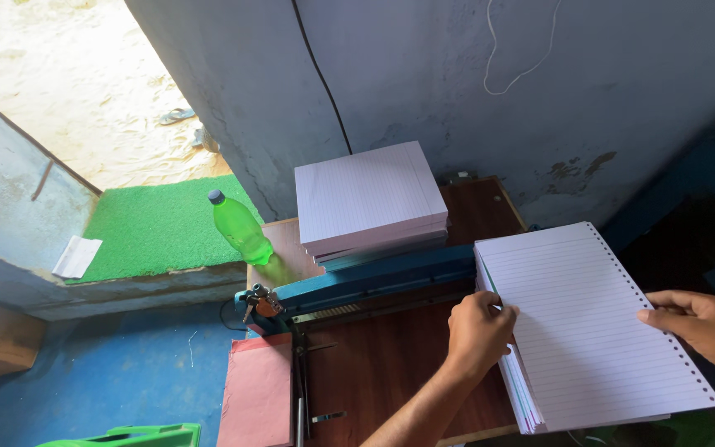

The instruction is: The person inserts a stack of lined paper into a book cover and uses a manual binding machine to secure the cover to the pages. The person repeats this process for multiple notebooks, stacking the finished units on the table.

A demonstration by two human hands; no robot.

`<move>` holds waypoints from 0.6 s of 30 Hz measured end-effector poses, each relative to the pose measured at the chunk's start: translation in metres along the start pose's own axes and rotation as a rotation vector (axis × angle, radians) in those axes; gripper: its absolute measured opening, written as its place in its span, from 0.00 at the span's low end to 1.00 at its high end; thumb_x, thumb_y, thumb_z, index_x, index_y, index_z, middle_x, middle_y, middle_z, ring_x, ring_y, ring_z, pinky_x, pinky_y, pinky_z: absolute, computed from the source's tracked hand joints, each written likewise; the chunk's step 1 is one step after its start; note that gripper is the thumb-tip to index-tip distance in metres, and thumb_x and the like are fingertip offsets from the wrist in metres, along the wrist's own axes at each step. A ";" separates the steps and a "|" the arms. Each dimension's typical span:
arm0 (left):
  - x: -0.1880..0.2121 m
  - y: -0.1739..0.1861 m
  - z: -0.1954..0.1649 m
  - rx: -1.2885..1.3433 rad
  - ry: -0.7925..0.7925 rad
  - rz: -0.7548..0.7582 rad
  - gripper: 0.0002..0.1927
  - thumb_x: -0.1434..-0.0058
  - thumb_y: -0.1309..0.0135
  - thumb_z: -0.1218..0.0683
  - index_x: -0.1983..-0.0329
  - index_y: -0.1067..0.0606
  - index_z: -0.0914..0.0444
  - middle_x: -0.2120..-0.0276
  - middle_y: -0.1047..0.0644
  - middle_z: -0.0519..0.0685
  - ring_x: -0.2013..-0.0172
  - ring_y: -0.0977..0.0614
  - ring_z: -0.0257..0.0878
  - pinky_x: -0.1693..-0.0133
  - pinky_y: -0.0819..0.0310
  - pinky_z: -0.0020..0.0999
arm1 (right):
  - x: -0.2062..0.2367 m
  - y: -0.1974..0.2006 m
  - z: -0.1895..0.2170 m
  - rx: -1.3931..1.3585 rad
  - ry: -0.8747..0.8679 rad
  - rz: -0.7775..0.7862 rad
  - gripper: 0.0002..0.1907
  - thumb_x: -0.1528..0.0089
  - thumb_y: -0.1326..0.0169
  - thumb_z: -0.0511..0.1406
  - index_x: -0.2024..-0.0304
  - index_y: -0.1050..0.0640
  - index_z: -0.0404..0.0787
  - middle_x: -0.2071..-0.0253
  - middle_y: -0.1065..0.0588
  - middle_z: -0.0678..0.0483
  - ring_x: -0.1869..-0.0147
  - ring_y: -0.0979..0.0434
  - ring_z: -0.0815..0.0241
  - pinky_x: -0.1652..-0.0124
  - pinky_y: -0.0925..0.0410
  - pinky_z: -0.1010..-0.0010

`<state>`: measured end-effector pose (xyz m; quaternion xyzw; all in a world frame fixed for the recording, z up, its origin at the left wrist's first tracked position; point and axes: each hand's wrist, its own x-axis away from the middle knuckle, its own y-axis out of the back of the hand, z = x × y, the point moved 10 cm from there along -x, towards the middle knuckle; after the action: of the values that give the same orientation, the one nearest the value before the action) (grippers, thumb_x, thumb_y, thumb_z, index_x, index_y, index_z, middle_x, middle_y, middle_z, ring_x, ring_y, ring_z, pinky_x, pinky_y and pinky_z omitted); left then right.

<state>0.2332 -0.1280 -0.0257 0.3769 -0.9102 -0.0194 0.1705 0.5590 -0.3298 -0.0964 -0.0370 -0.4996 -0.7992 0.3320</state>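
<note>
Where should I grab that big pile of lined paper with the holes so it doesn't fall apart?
Probably by its two long edges, one hand from each side. The punched paper stack lies flat on the wooden table, loose sheets fanning at the left edge. The left hand already presses that edge and the right hand pinches the holed edge, so squeezing inward should keep the sheets together.

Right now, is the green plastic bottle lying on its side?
No, the green plastic bottle stands on its base, leaning a little, beside the stack of lined white paper on the brown wooden table.

green plastic bottle | upright on table's left rear corner | no label, sign or screen visible
</note>
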 end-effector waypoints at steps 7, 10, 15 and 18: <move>0.009 0.003 -0.015 -0.040 -0.008 -0.012 0.20 0.33 0.48 0.56 0.43 0.29 0.73 0.72 0.20 0.55 0.73 0.16 0.38 0.71 0.18 0.31 | 0.006 0.004 0.014 -0.020 0.052 -0.026 0.35 0.41 0.37 0.41 0.34 0.27 0.33 0.62 0.20 0.41 0.63 0.13 0.49 0.61 0.19 0.60; 0.012 0.004 -0.022 -0.053 -0.020 -0.001 0.23 0.33 0.48 0.57 0.38 0.32 0.74 0.72 0.20 0.54 0.72 0.16 0.38 0.70 0.17 0.31 | 0.005 0.005 0.017 -0.027 0.051 -0.024 0.34 0.41 0.37 0.40 0.34 0.27 0.34 0.63 0.20 0.41 0.65 0.15 0.48 0.63 0.19 0.60; 0.015 0.003 -0.026 -0.072 -0.006 0.012 0.26 0.33 0.49 0.58 0.34 0.37 0.75 0.72 0.21 0.54 0.72 0.16 0.39 0.71 0.17 0.31 | 0.004 0.006 0.021 0.034 0.067 -0.040 0.32 0.40 0.38 0.41 0.35 0.25 0.36 0.65 0.19 0.42 0.68 0.15 0.49 0.66 0.18 0.61; 0.014 0.004 -0.027 -0.043 -0.008 0.000 0.26 0.33 0.49 0.58 0.35 0.36 0.75 0.72 0.21 0.54 0.72 0.16 0.38 0.71 0.17 0.30 | 0.005 0.006 0.024 0.020 0.075 -0.017 0.31 0.40 0.38 0.41 0.36 0.24 0.36 0.65 0.20 0.42 0.68 0.16 0.50 0.65 0.19 0.62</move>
<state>0.2301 -0.1328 0.0041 0.3732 -0.9102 -0.0407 0.1751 0.5519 -0.3145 -0.0781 0.0008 -0.4951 -0.7978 0.3441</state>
